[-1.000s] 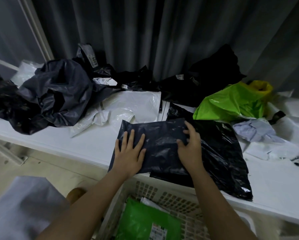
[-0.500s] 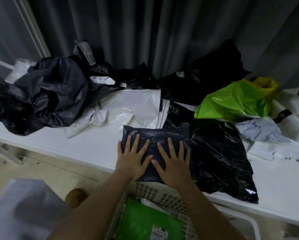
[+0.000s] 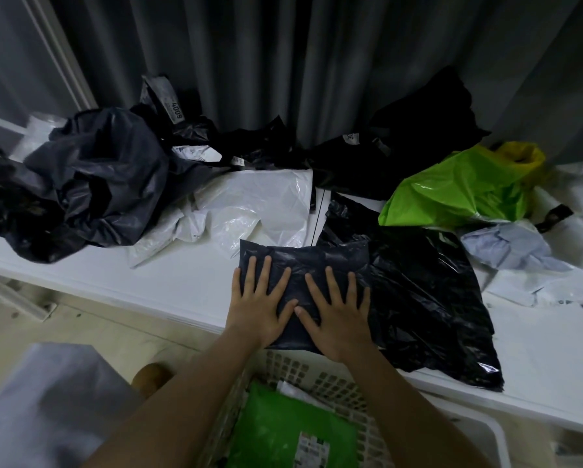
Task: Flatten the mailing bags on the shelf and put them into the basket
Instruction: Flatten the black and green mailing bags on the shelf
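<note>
Since a second ago the right hand (image 3: 337, 312) has slid beside the left hand (image 3: 261, 307), both flat with fingers spread, pressing the dark mailing bag (image 3: 300, 265) at the shelf (image 3: 168, 285) edge above the basket (image 3: 320, 376); it looks light, limp and slippery, best pinched at an edge.

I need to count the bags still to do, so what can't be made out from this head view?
- The folded dark grey mailing bag: both hands cover its near half.
- The white perforated plastic basket: forearms and the bottom edge hide its contents beyond a flat green bag.
- The crumpled dark bags on the left overlap, so there is no reliable count.
- Label print: too small.
</note>
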The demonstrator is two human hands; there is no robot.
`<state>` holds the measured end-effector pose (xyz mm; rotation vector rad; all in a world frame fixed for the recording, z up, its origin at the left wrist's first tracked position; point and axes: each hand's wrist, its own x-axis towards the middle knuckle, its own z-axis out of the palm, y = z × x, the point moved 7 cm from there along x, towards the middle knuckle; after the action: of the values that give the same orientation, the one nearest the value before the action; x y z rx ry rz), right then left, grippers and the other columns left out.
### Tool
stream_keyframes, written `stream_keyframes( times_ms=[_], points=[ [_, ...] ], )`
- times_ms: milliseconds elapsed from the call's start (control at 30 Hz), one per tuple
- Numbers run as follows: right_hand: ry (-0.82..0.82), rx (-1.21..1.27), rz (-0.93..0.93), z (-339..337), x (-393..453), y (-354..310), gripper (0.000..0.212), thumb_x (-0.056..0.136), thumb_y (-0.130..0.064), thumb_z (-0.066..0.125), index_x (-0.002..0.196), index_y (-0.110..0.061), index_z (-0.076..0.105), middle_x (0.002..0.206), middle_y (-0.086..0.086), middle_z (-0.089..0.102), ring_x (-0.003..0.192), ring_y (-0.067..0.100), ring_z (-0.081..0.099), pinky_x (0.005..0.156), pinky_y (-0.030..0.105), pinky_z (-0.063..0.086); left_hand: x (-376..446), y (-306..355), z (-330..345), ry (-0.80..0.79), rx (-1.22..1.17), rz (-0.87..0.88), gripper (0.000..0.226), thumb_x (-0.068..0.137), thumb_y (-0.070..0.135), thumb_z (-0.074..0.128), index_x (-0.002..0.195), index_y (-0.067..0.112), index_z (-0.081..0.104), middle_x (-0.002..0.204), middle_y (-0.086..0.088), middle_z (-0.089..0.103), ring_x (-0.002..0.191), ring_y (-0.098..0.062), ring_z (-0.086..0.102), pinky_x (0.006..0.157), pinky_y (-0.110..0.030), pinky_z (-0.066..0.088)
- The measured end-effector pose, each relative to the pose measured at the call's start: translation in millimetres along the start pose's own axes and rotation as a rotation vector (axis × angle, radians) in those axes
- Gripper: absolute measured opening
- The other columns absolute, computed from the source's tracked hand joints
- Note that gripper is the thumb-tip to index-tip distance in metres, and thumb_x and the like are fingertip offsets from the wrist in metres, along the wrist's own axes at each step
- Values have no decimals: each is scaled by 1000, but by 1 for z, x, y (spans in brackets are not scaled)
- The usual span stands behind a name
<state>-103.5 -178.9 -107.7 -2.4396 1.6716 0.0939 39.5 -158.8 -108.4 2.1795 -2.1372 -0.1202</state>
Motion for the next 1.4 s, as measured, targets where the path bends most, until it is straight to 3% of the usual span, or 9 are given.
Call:
stream_keyframes(
  times_ms=[100, 200, 333, 400, 500, 567, 733, 867, 1400],
  points=[
    [30, 5, -8, -6, 0, 0, 83, 67, -80, -22, 144, -48, -19, 158, -3, -23, 142, 37, -25, 112, 61, -13, 0, 2, -1, -36, 31, -36, 91, 66, 71, -36, 145, 30, -20, 156, -8, -20, 142, -30, -25, 113, -49, -16],
    [217, -11, -20, -21, 2, -1, 72, 85, -73, -5, 151, -43, 2, 161, 3, -5, 145, 40, -11, 111, 61, -10, 3, 10, -11, -21, -31, -75, 79, 74, 61, -21, 148, 33, -19, 153, -3, -29, 143, -32, -24, 113, -52, -14],
    [243, -50, -52, -24, 13, -1, 62, 93, -62, 16, 150, -39, 16, 160, 6, 11, 144, 43, 1, 110, 63, -6, 14, 16, -10, -19, -90, -89, 57, 97, 52, 4, 148, 36, -18, 156, -2, -27, 144, -31, -23, 111, -59, -12],
    [221, -55, -62, -20, 17, -1, 60, 94, -61, 12, 150, -39, 16, 160, 6, 14, 144, 43, 4, 109, 64, -2, 18, 15, -5, -13, -92, -98, 61, 90, 55, -5, 146, 39, -20, 157, 0, -26, 144, -31, -24, 110, -61, -13],
    [193, -45, -57, -15, 23, 3, 67, 87, -67, -10, 149, -43, -1, 160, -1, -8, 143, 37, -18, 110, 62, -13, 23, 14, 1, -29, -88, -93, 71, 77, 59, -15, 145, 42, -21, 151, 5, -33, 142, -33, -26, 108, -63, -13],
    [139, -27, -47, -10, 26, 5, 68, 80, -69, -15, 145, -47, -14, 155, -6, -26, 138, 34, -32, 108, 61, -20, 23, 14, 2, -46, -67, -95, 70, 76, 59, -17, 144, 43, -23, 150, 5, -35, 142, -33, -28, 108, -64, -12],
    [45, -27, -40, -6, 28, 5, 74, 67, -74, -28, 136, -50, -28, 150, -7, -36, 139, 39, -31, 108, 63, -17, 25, 14, 3, -76, -52, -119, 58, 97, 55, 8, 147, 42, -19, 156, 2, -29, 141, -34, -28, 108, -64, -13],
    [15, -25, -32, -6, 29, 5, 75, 70, -67, -19, 143, -49, -21, 151, -7, -36, 140, 38, -29, 109, 63, -16, 26, 16, 1, -122, -65, -117, 58, 99, 53, 13, 147, 42, -18, 157, 1, -26, 142, -34, -26, 109, -64, -12],
    [4, -25, -16, -7, 29, 6, 78, 70, -65, -18, 146, -48, -12, 158, -6, -23, 143, 36, -23, 111, 61, -14, 25, 18, -2, -122, -71, -113, 57, 99, 51, 14, 149, 41, -12, 160, -1, -17, 145, -33, -20, 110, -63, -12]
  ],
)
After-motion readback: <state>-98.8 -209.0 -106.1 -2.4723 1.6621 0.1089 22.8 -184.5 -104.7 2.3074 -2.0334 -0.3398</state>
